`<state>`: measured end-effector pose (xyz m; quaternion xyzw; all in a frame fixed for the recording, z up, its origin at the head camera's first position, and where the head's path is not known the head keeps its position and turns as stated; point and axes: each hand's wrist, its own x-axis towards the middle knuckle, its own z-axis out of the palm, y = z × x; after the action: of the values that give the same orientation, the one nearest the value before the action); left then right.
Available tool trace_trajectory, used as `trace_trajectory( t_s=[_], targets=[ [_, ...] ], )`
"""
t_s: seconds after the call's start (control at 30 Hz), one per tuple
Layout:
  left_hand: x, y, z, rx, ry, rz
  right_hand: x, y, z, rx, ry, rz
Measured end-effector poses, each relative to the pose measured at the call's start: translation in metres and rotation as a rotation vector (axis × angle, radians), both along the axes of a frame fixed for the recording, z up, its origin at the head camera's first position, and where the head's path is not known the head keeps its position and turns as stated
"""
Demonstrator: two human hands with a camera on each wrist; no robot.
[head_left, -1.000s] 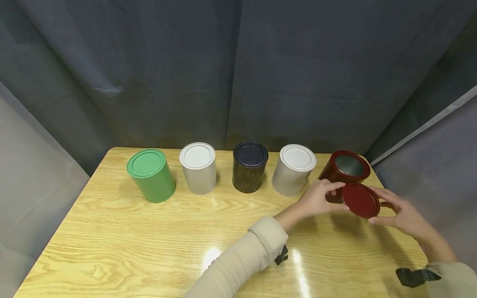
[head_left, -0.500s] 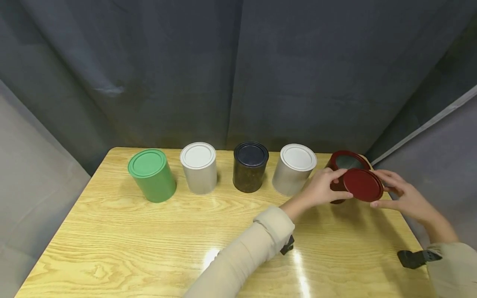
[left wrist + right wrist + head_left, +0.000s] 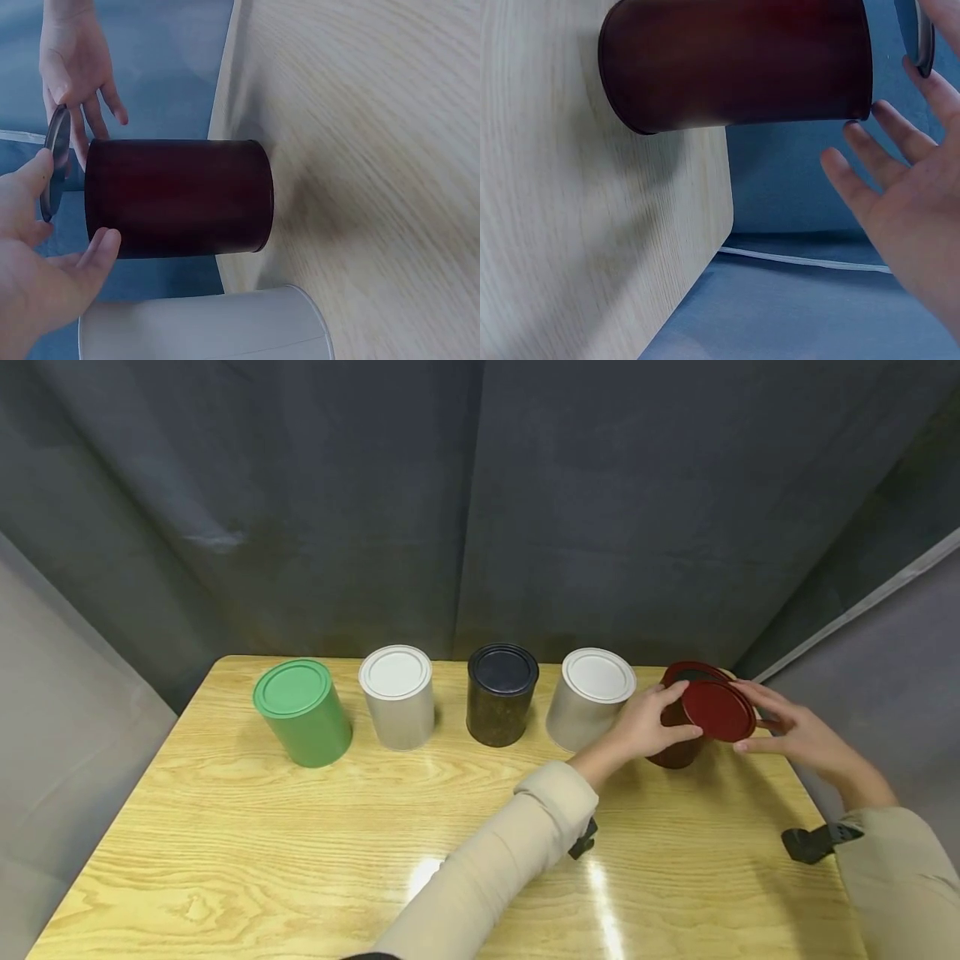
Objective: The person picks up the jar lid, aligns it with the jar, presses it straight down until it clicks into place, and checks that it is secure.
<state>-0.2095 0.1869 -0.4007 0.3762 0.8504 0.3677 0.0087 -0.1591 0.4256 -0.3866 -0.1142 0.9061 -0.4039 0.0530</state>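
A dark red round lid [image 3: 718,711] is held tilted over the near part of the mouth of a dark red can [image 3: 180,199]. At the lid's left edge, my left hand [image 3: 647,724] grips it with thumb and fingertips. My right hand [image 3: 798,742] holds the right edge the same way. In the left wrist view, a small gap separates the lid [image 3: 55,163] from the can's rim, and some left fingertips lie close beside the can. Other fingers of my right hand [image 3: 915,169] extend near the rim in the right wrist view. The lid hides much of the can's opening.
Left of the red can stand a light grey can [image 3: 588,714], a black can [image 3: 501,714], another light grey can [image 3: 401,714] and a green can [image 3: 311,731], all lidded. They line the back of the wooden table [image 3: 300,852], before a dark curtain [image 3: 375,510].
Both hands have carried the red lid away from me, from in front of the can to over its mouth. The other cans have stayed put.
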Motion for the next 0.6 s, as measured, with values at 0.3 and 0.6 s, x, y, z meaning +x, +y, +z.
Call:
trace_trajectory(
  t_s=[0.3,0.6],
  targets=[
    [-0.007,0.007,-0.002,-0.074,-0.021,0.02,-0.014,0.007,-0.003,-0.017,-0.022,-0.021],
    [-0.011,0.014,-0.005,-0.125,-0.009,0.095,-0.024,0.008,-0.004,0.049,-0.066,-0.069]
  ],
)
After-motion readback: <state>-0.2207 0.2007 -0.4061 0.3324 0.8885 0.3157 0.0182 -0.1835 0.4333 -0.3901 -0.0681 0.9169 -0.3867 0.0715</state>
